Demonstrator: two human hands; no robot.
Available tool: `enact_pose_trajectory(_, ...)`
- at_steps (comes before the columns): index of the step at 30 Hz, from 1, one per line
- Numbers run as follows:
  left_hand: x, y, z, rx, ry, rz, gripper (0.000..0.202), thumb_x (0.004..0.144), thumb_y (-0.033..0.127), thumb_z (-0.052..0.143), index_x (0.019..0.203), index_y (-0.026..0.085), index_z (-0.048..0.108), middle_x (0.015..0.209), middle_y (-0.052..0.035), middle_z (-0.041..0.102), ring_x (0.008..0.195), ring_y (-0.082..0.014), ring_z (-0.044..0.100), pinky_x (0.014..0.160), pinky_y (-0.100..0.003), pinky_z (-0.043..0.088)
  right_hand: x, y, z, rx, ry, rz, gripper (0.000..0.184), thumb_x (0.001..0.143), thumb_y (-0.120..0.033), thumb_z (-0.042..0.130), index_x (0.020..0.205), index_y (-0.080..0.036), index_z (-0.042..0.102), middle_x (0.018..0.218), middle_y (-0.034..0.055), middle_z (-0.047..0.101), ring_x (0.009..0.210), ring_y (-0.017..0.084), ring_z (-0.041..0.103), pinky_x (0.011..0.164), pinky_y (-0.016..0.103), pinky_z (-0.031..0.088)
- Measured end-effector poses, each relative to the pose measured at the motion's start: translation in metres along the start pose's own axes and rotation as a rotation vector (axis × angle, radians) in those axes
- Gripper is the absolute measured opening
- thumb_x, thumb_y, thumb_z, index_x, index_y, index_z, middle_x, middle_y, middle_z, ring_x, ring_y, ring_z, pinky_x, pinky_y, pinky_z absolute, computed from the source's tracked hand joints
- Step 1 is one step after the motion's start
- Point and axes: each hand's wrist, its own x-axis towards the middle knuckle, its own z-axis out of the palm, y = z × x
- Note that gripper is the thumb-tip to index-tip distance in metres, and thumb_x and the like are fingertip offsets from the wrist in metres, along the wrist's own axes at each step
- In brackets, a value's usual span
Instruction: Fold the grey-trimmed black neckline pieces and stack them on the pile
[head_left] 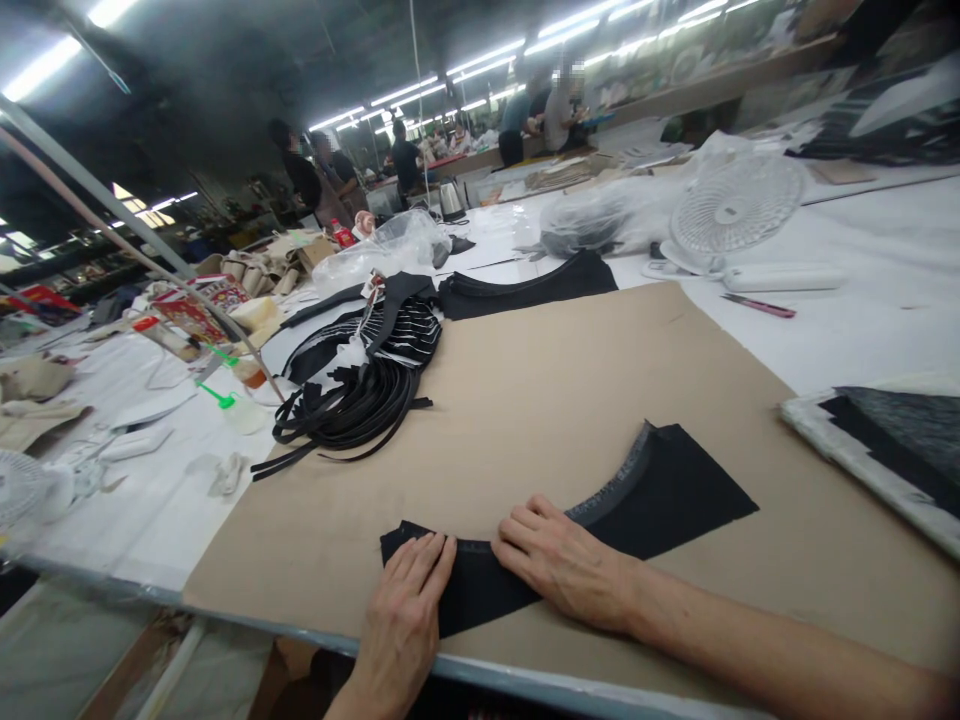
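A curved piece of black fabric lies on a brown cardboard sheet at the table's near edge. My left hand lies flat on the fabric's left end, fingers stretched out together. My right hand rests on the middle of the fabric at its upper curved edge, fingers bent and pressing down. Neither hand lifts the fabric.
A bundle of black strips and striped cloth lies on the cardboard's far left. More black fabric, a white fan, plastic bags and a pink tool sit farther back. Other people work at distant tables.
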Motion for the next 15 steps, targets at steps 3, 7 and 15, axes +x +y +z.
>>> enact_pose_trajectory(3, -0.005, -0.010, -0.003, 0.011, -0.021, 0.061, 0.055, 0.086, 0.000, 0.034, 0.135, 0.020, 0.050, 0.126, -0.0073, 0.063, 0.118, -0.0183, 0.056, 0.103, -0.039, 0.044, -0.002, 0.004, -0.008, 0.078, -0.015, 0.085, 0.007, 0.094, -0.018, 0.050, 0.096, -0.018, 0.056, 0.091, 0.0041, 0.058, 0.086, 0.019, 0.049, 0.080, 0.035, 0.033)
enact_pose_trajectory(7, 0.000, -0.027, -0.006, -0.077, 0.055, -0.023, 0.043, 0.087, 0.002, 0.039, 0.119, 0.022, 0.061, 0.118, -0.0052, 0.065, 0.111, -0.0174, 0.059, 0.102, -0.039, 0.043, -0.005, 0.012, -0.024, 0.175, -0.044, 0.216, 0.020, 0.087, -0.035, 0.064, 0.094, -0.018, 0.055, 0.096, 0.0059, 0.059, 0.092, 0.022, 0.051, 0.084, 0.037, 0.034)
enact_pose_trajectory(15, 0.061, 0.023, -0.013, -0.438, -0.158, -0.321, 0.027, 0.083, 0.014, 0.059, 0.107, 0.024, 0.064, 0.100, -0.0037, 0.067, 0.099, -0.0222, 0.060, 0.087, -0.041, 0.047, 0.004, 0.019, -0.030, 0.288, -0.200, 0.347, 0.022, 0.077, -0.032, 0.071, 0.090, -0.018, 0.060, 0.094, 0.0058, 0.060, 0.095, 0.025, 0.054, 0.088, 0.041, 0.037)
